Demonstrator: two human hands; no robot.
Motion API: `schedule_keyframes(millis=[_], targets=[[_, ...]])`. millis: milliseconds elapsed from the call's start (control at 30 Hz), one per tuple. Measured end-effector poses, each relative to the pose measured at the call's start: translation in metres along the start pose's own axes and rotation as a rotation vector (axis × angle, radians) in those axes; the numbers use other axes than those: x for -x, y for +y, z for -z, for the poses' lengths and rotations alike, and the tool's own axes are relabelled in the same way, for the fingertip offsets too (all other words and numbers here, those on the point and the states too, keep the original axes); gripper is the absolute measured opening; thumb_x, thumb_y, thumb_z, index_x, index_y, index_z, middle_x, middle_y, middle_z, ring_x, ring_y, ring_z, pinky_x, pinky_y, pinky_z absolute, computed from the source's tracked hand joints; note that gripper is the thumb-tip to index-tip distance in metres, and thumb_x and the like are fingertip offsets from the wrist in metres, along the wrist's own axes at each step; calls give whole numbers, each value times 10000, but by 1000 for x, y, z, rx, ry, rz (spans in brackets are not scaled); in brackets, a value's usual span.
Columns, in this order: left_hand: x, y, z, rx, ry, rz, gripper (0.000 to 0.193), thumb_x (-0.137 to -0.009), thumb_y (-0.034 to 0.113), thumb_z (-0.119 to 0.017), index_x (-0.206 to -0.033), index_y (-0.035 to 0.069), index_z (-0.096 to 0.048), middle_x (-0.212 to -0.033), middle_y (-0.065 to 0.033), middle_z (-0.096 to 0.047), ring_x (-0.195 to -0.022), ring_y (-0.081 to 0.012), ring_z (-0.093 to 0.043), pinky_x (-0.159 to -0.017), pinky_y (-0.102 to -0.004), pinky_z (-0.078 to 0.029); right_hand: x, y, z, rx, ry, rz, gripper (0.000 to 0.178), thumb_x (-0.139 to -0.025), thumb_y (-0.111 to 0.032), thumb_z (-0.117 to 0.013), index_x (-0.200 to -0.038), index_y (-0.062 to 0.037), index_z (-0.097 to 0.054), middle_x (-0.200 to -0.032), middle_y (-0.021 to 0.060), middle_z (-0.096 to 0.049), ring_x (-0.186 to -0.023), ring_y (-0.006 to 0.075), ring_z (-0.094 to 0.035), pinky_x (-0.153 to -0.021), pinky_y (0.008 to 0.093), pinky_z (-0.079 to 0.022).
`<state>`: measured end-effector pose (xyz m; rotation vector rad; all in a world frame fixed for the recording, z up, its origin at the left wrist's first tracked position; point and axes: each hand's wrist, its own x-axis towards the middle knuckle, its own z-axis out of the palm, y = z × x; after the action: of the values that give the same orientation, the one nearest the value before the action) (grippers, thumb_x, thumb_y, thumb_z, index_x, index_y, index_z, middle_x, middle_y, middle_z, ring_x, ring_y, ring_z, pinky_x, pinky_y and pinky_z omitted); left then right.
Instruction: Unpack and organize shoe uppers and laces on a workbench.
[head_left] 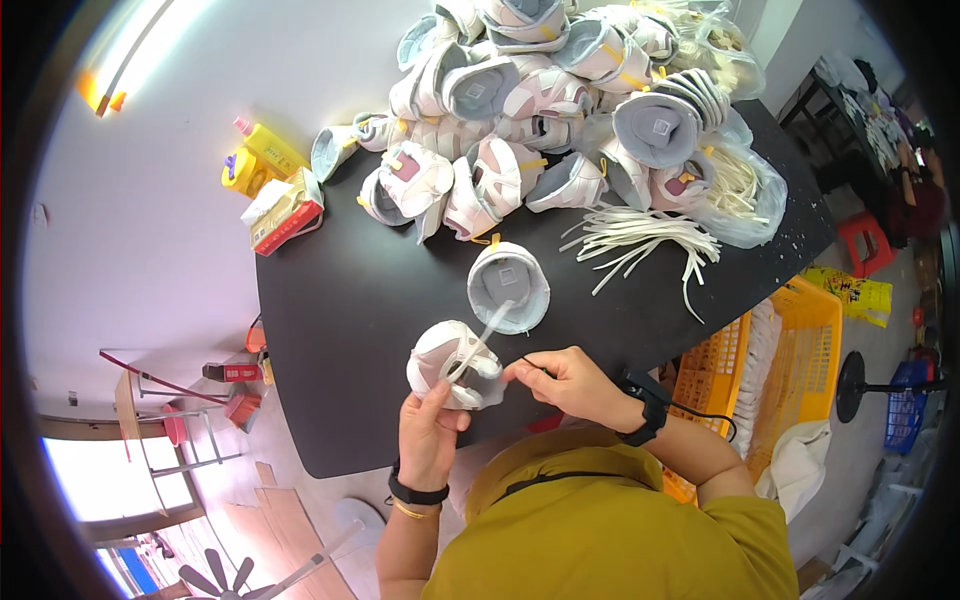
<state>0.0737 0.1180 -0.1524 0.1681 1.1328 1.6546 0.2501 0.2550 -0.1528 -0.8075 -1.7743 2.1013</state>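
Note:
My left hand [430,440] grips a white shoe upper [438,350] by its near side, just above the table's front edge. A pale shoelace [497,318] is threaded across the upper, and its loose end sticks up toward the far side. Close by on the right, my right hand [578,385] is closed in a pinch on a thin dark tool [530,362], whose tip I cannot make out. Just beyond the held piece, a second shoe upper [525,318] lies on the table with its grey lining and yellow pull tab showing.
A large heap of shoe uppers [500,130] covers the far side of the black table [340,330]. Loose laces [645,232] lie beside a clear bag [765,210] of more laces. Yellow bottles [272,150] and a tissue box [288,215] stand far left; yellow crates [815,330] sit right.

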Motion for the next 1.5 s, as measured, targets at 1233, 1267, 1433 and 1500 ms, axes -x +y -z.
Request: schedule_keyframes(millis=[1233, 1267, 1433, 1500], targets=[[29, -9, -7, -560, -189, -102, 528, -833, 214, -630, -1274, -38, -486, -1275, -121, -458, -1197, -233, -456, -1045, -342, -335, 13, -7, -5, 437, -125, 408, 174, -805, -190, -715, -849, -31, -662, -778, 81, -644, -605, 214, -631, -571, 302, -502], [29, -11, -8, -559, -189, -100, 528, -833, 214, -630, -1274, -38, -486, -1275, -121, -458, -1197, -233, -456, -1045, -342, -335, 14, -7, -3, 395, -149, 385, 173, -802, -180, -712, -840, -20, -657, -765, 82, -641, -596, 203, -635, -566, 289, -506], [28, -11, -21, -806, -251, -157, 553, -830, 296, -642, -1250, -34, -501, -1209, -128, -460, -1179, -265, -399, -1023, -380, -334, 16, -5, 6, 311, -159, 355, 153, -790, -149, -687, -826, -5, -654, -727, 88, -631, -575, 192, -628, -541, 272, -496], [24, -9, -18, -922, -289, -223, 525, -822, 271, -664, -1226, -34, -525, -1212, -149, -454, -1179, -274, -371, -1022, -394, -326, 18, -1, 5, 372, -94, 332, 133, -768, -104, -690, -858, -9, -667, -796, 93, -654, -660, 206, -620, -579, 288, -497]])
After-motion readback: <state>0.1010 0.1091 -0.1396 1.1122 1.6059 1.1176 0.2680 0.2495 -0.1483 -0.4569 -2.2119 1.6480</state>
